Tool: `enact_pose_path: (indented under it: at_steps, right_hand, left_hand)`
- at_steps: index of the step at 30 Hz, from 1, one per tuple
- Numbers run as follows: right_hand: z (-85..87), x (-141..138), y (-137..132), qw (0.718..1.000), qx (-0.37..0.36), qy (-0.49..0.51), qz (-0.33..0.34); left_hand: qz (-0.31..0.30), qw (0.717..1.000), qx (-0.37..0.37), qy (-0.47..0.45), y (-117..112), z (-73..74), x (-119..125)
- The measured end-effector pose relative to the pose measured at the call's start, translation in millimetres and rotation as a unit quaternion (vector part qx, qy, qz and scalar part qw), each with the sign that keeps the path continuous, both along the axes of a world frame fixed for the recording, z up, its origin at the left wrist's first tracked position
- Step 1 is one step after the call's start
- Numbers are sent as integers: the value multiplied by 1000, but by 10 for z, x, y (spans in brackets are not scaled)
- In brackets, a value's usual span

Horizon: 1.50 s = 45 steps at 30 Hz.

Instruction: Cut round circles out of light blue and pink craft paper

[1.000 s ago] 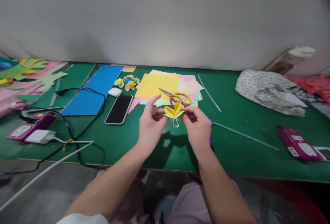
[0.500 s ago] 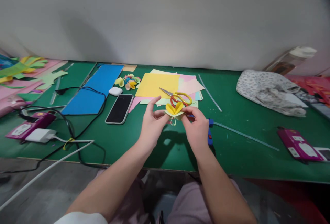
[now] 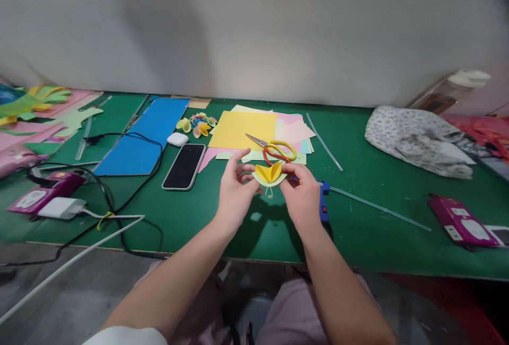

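Observation:
Between my two hands, above the table's front half, is a paper flower (image 3: 269, 175) with folded yellow petals inside a pale green outer layer and a thin curl hanging beneath. My left hand (image 3: 237, 188) pinches its left edge, the index finger raised. My right hand (image 3: 301, 191) pinches the right edge. Just beyond lie scissors (image 3: 278, 150) with red and yellow handles, resting on a stack of coloured paper (image 3: 242, 130). Partly hidden by my right hand is a blue glue gun (image 3: 324, 204) with a clear glue stick (image 3: 382, 210) extending from it.
Left of my hands are a phone (image 3: 184, 167), a white earbud case (image 3: 177, 139), small paper flowers (image 3: 199, 124) and a blue board (image 3: 145, 135). Cables run from a purple power strip (image 3: 45, 194). At right are a patterned cloth bag (image 3: 413, 141) and another purple strip (image 3: 457, 223).
The paper flower has tilted between my fingers, so more of its pale green outer layer faces me and the petals look flatter. Both hands stay nearly in place.

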State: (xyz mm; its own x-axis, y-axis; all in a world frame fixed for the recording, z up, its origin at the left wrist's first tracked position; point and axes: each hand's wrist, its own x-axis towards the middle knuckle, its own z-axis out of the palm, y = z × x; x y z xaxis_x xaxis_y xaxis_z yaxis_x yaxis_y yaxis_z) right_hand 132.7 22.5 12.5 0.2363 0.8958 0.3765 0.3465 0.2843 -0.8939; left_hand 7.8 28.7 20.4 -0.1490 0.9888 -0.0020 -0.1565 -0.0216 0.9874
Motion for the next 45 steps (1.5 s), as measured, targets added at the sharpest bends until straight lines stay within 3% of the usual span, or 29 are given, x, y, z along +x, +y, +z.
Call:
enact_pose_path:
  at_steps: [13,45]
  right_hand:
    - [-32,-75,-22,1000,-10,8,-16]
    - [-64,-91,-5,1000,-2,21,8]
  left_hand:
    - [43,990,48,123,-39,-46,0]
    - [66,986,64,139,-62,-59,23]
